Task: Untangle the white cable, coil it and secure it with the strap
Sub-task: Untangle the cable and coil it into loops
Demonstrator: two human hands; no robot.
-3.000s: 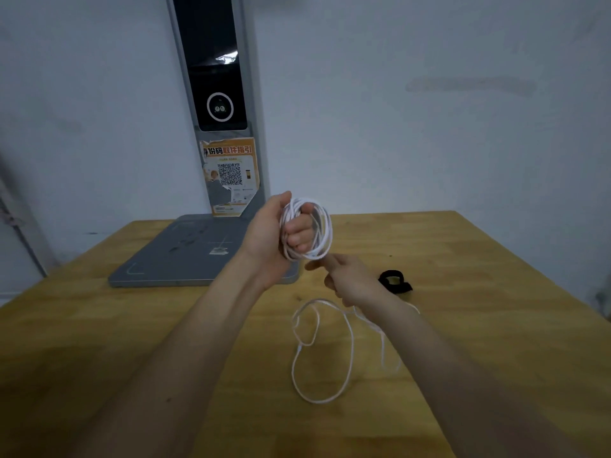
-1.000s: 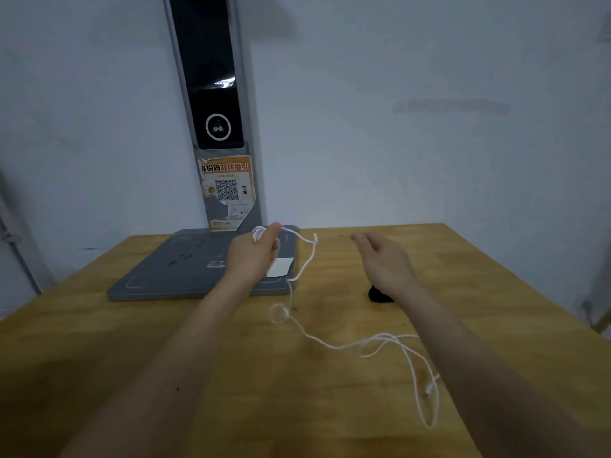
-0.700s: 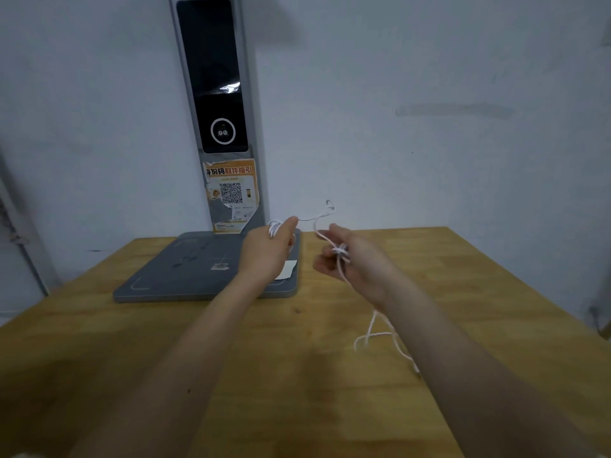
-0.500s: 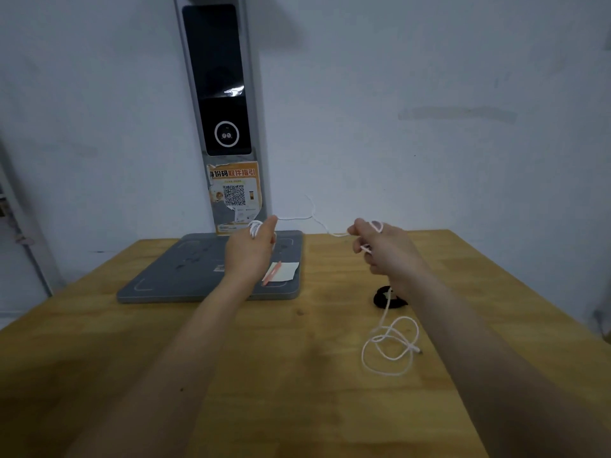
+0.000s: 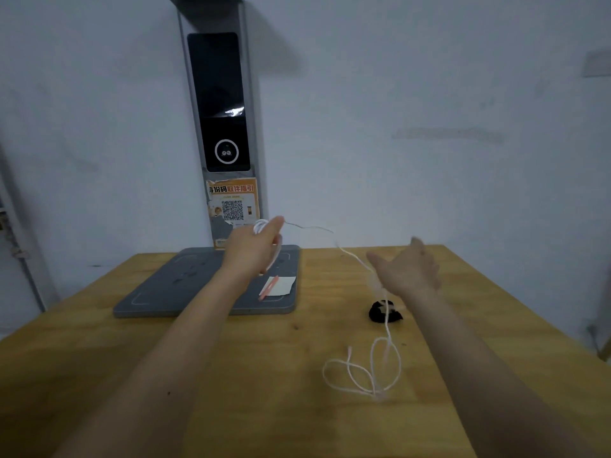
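My left hand (image 5: 254, 248) is raised above the grey pad and holds a few small turns of the white cable (image 5: 362, 371) at its fingertips. From there the cable runs right through the air, passes my right hand (image 5: 408, 269), drops in front of the black strap (image 5: 384, 313) and ends in loose loops on the wooden table (image 5: 198, 375). My right hand is spread open with the palm turned left; the cable slides past its thumb side and I see no grip on it. The strap lies on the table just below my right wrist.
A grey flat pad (image 5: 185, 285) lies at the table's back left with a white card and an orange pen (image 5: 276, 285) on it. Behind it a tall grey kiosk (image 5: 221, 127) with a QR sticker stands against the wall. The table's right edge is close to my right arm.
The coil that was around my left hand three seconds ago has come undone. In the last half second my right hand opened and moved right, and the loose loops spread out on the table.
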